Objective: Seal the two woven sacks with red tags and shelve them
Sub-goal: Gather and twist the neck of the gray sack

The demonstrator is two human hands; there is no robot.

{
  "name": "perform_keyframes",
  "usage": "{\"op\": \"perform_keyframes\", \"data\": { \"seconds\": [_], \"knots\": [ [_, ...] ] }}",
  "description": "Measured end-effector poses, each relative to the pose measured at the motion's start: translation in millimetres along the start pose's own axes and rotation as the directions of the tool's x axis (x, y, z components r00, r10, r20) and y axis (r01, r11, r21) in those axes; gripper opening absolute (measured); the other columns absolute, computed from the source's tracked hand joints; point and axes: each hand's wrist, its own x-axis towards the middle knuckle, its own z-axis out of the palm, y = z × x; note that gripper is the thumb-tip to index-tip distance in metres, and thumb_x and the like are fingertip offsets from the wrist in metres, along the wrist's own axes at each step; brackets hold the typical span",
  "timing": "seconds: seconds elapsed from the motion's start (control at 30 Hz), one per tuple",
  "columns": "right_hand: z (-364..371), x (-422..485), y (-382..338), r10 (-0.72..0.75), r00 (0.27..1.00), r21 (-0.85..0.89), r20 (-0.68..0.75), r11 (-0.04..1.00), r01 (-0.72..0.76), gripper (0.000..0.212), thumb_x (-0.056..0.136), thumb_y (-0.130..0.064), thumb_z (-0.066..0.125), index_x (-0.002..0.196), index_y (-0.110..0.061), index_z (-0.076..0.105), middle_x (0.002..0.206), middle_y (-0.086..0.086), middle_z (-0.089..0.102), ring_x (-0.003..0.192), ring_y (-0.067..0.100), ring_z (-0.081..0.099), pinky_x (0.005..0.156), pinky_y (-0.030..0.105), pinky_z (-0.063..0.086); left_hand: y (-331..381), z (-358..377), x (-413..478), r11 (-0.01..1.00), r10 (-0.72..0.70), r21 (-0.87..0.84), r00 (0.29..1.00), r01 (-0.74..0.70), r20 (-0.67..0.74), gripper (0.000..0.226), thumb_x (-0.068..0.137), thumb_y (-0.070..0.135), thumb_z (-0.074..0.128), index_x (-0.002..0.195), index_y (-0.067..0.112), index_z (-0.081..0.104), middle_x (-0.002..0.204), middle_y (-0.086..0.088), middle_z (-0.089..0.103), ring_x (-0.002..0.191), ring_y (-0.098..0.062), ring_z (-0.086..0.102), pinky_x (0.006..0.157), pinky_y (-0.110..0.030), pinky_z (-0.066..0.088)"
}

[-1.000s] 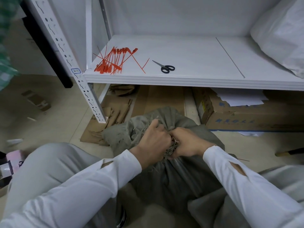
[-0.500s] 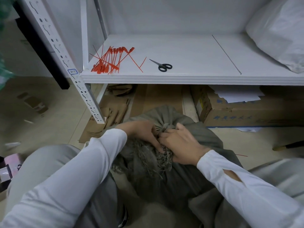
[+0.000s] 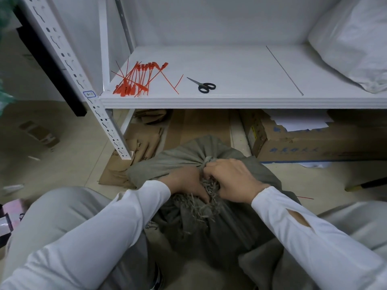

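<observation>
The grey-green woven sack (image 3: 219, 227) sits on the floor between the person's knees, below the white metal shelf (image 3: 230, 100). The left hand (image 3: 186, 182) and the right hand (image 3: 232, 180) both clench its gathered, frayed neck. A bundle of red plastic tags (image 3: 138, 80) lies on the shelf beside black-handled scissors (image 3: 204, 86).

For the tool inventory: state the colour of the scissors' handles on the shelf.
Black; the scissors show best in the head view.

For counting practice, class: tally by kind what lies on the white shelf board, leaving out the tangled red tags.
Black-handled metal scissors: 1
Bulky white sack: 1
Total: 2
</observation>
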Motion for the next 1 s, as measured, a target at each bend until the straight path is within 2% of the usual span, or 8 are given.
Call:
{"op": "perform_keyframes", "data": {
  "seconds": [0.27, 0.4, 0.47, 0.57, 0.67, 0.73, 0.83, 1.0],
  "knots": [
    [4, 4, 12, 0.094, 0.991, 0.195, 0.099, 0.974, -0.111, 0.033, 0.073, -0.016, 0.068, 0.103, -0.023, 0.054, 0.105, -0.003, 0.060, 0.099, 0.021, 0.059, 0.072, 0.033, 0.045, 14, 12, -15, 0.924, 0.128, 0.381, 0.926, 0.019, -0.356, 0.032, 0.072, 0.043, 0.070, 0.071, 0.023, 0.045, 0.067, 0.006, 0.045, 0.071, -0.020, 0.055, 0.061, -0.029, 0.037],
    [6, 3, 10, 0.086, 0.980, 0.198, 0.179, 0.973, -0.121, 0.054, 0.074, -0.030, 0.070, 0.123, -0.026, 0.047, 0.113, 0.001, 0.061, 0.104, 0.024, 0.058, 0.083, 0.038, 0.048, 20, 16, -20, 0.857, 0.224, 0.515, 0.892, 0.011, -0.393, 0.023, 0.081, 0.038, 0.063, 0.093, 0.022, 0.053, 0.086, 0.003, 0.060, 0.085, -0.022, 0.060, 0.086, -0.038, 0.037],
    [9, 4, 7, 0.079, 0.989, 0.138, 0.128, 0.986, -0.097, 0.042, 0.077, -0.027, 0.064, 0.117, -0.027, 0.054, 0.111, 0.004, 0.062, 0.102, 0.029, 0.060, 0.078, 0.036, 0.049, 22, 15, -22, 0.832, 0.224, 0.554, 0.910, 0.008, -0.350, 0.018, 0.083, 0.034, 0.061, 0.084, 0.023, 0.047, 0.088, 0.002, 0.061, 0.089, -0.022, 0.060, 0.100, -0.043, 0.032],
    [13, 9, 2, 0.098, 0.995, 0.109, 0.032, 0.989, -0.101, 0.024, 0.078, -0.030, 0.061, 0.102, -0.027, 0.060, 0.103, 0.001, 0.064, 0.096, 0.028, 0.063, 0.068, 0.029, 0.040, 11, 1, -23, 0.859, 0.191, 0.511, 0.943, -0.026, -0.273, 0.026, 0.079, 0.046, 0.064, 0.086, 0.023, 0.053, 0.086, 0.004, 0.059, 0.091, -0.022, 0.061, 0.099, -0.043, 0.033],
    [18, 11, -5, 0.055, 0.998, 0.056, -0.035, 0.997, -0.053, 0.028, 0.077, -0.040, 0.062, 0.101, -0.025, 0.062, 0.100, 0.000, 0.066, 0.094, 0.026, 0.062, 0.066, 0.030, 0.043, -3, -21, -29, 0.966, 0.127, 0.236, 0.989, -0.106, -0.078, 0.057, 0.071, 0.057, 0.072, 0.114, 0.023, 0.058, 0.110, 0.002, 0.063, 0.101, -0.020, 0.059, 0.095, -0.039, 0.045],
    [23, 10, -11, -0.005, 0.996, -0.041, -0.094, 0.999, 0.002, 0.027, 0.074, -0.039, 0.066, 0.097, -0.024, 0.063, 0.097, -0.003, 0.068, 0.090, 0.024, 0.064, 0.060, 0.027, 0.037, -8, -36, -32, 0.986, 0.132, 0.105, 0.991, -0.132, 0.012, 0.058, 0.076, 0.057, 0.070, 0.117, 0.017, 0.059, 0.110, -0.001, 0.064, 0.099, -0.021, 0.059, 0.089, -0.036, 0.048],
    [28, 6, -17, -0.081, 0.994, -0.199, -0.078, 0.978, 0.064, 0.030, 0.057, -0.036, 0.077, 0.083, -0.026, 0.066, 0.082, -0.011, 0.064, 0.075, 0.016, 0.064, 0.049, 0.024, 0.023, -19, -51, -21, 0.994, 0.102, 0.034, 0.992, -0.105, 0.076, 0.071, 0.077, 0.069, 0.060, 0.111, 0.006, 0.065, 0.103, -0.010, 0.066, 0.095, -0.028, 0.061, 0.081, -0.036, 0.046],
    [24, 2, -15, -0.196, 0.974, -0.242, -0.111, 0.956, 0.164, 0.037, 0.046, -0.034, 0.082, 0.075, -0.024, 0.061, 0.073, -0.011, 0.059, 0.068, 0.014, 0.058, 0.046, 0.024, 0.017, -25, -37, -5, 0.997, -0.042, 0.075, 0.942, 0.018, 0.333, 0.080, 0.054, 0.071, 0.077, 0.118, 0.025, 0.061, 0.118, 0.005, 0.062, 0.108, -0.018, 0.057, 0.098, -0.035, 0.045]
  ]
}}
